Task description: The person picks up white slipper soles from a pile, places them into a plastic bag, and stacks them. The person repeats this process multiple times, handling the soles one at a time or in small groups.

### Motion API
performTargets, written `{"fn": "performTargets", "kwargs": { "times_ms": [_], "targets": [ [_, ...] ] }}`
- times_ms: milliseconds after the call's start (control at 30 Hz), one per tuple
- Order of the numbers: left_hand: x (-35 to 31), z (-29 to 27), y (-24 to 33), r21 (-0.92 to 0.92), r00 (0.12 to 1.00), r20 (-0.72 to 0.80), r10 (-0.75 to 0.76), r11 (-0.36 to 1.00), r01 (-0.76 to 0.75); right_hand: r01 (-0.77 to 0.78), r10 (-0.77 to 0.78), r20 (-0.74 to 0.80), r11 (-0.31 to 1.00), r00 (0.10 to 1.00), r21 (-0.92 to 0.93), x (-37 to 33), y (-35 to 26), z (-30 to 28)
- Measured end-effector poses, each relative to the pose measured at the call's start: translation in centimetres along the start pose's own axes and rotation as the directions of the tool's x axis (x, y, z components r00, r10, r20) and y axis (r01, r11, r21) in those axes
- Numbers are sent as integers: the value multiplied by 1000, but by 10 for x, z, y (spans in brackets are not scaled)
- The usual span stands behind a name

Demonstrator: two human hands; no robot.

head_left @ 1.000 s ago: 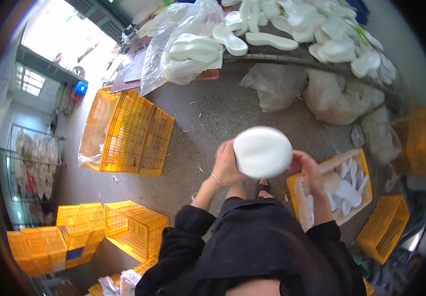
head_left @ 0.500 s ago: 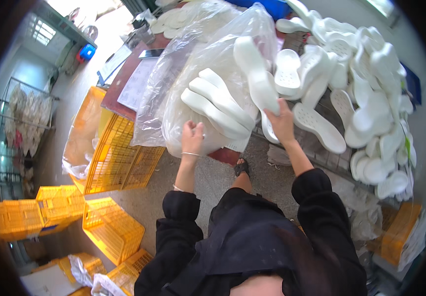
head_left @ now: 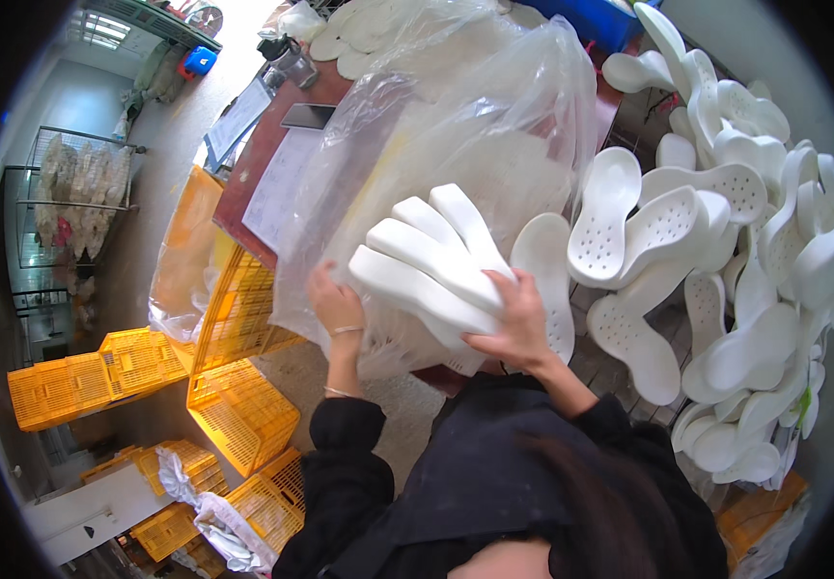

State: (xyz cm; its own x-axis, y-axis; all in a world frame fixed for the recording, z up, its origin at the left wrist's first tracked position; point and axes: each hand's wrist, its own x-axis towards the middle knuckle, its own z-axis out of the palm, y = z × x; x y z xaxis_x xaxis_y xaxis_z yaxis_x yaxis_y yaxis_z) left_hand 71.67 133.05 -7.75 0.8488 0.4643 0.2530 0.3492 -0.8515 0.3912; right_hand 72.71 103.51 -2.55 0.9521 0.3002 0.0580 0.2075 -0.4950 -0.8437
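Several white shoe soles point(head_left: 427, 261) lie side by side, fanned out, over a clear plastic bag point(head_left: 533, 125) on the table. My right hand point(head_left: 515, 326) grips their near right ends, thumb below and fingers on top. Just left of the soles, my left hand point(head_left: 337, 301) is over the bag's near left part, apart from the soles. Its fingers look loosely stretched, slightly blurred, and I see nothing in them. Another white sole with small holes point(head_left: 544, 270) rests beyond my right hand.
A large heap of white soles point(head_left: 755, 232) covers the rack on the right. Papers point(head_left: 285, 183) and a phone point(head_left: 308, 116) lie on the dark red table point(head_left: 243, 217). Yellow plastic crates point(head_left: 243, 415) stand at the left and lower left. A blue bin point(head_left: 596, 24) sits at the back.
The sole my right hand held has joined the others on the bag, and that hand has moved left onto the group. My left hand's fingers have loosened. The view has shifted.
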Motion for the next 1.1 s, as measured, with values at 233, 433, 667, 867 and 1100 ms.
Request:
{"fn": "performTargets", "kwargs": {
  "times_ms": [233, 433, 667, 867, 1100],
  "targets": [
    [92, 130, 55, -47, 973, 161, 167, 986, -161, 52, -65, -158, 995, 985, -85, 44, 38, -82],
    [164, 29, 59, -267, 747, 661, 68, 952, 150, -135, 134, -18, 959, 991, -251, 57, 25, -120],
    [77, -65, 120, -242, 955, -69, 287, 924, -296, 347, -338, 92, 929, 937, -125, 122, 25, -81],
    [0, -79, 144, 81, 939, 43, 341, 936, -344, 323, -338, 49, 832, 940, -452, 272, 89, 21],
    [-45, 34, 178, -176, 302, -31, 953, 292, -940, 285, -230, 171, 726, 958, -625, 344, 125, 41]
  ]
}}
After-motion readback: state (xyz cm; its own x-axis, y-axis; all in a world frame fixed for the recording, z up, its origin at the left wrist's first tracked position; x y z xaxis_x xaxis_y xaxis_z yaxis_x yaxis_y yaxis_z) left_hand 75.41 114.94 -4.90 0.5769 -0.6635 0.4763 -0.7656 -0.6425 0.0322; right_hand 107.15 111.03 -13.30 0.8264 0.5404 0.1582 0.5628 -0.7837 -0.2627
